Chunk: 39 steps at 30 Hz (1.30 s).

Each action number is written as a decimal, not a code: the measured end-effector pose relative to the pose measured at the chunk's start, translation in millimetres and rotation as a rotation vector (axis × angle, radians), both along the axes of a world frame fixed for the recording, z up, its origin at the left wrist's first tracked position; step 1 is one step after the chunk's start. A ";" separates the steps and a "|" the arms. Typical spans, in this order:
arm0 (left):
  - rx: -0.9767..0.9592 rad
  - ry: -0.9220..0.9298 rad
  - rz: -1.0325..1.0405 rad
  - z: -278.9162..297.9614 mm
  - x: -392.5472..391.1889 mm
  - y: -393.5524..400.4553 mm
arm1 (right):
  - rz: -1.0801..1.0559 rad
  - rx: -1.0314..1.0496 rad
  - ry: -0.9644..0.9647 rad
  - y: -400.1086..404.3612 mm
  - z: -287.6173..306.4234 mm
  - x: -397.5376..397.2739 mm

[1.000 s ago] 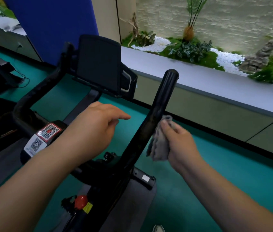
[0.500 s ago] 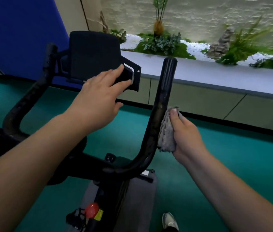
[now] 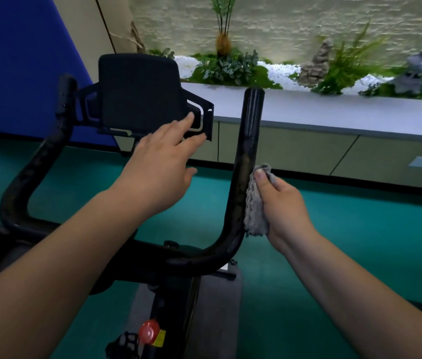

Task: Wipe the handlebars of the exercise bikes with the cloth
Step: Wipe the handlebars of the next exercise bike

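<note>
No text, brand, number or sign is showing legibly anywhere. Low on the exercise bike's frame [image 3: 176, 301], a yellow label [image 3: 160, 338] is sitting just right of the red knob [image 3: 148, 331], but whatever is printed on it is blurring past reading. The black console [image 3: 140, 95] above that frame is showing a dark, blank face. A small pale plate [image 3: 419, 161] on the cabinet front, far right of the frame, is carrying no legible marking.
</note>
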State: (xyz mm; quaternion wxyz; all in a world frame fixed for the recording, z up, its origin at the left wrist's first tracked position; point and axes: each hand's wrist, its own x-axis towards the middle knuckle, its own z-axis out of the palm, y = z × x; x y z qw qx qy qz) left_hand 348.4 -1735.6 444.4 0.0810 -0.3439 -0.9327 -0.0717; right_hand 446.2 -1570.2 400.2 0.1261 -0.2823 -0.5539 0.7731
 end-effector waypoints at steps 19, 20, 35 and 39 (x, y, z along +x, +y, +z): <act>0.134 -0.099 0.199 -2.4 68.4 -75.6 | 0.137 -0.075 -0.090 -28.3 -17.2 62.5; 0.129 -0.099 0.213 -3.9 67.5 -77.9 | 0.146 -0.106 -0.091 -32.4 -19.2 67.4; 0.109 0.020 0.221 -27.9 76.2 -107.7 | -0.027 -0.049 -0.082 -70.8 -15.5 86.7; 0.138 0.017 0.183 -33.3 77.5 -110.6 | -0.111 -0.151 -0.013 -53.6 -9.1 58.1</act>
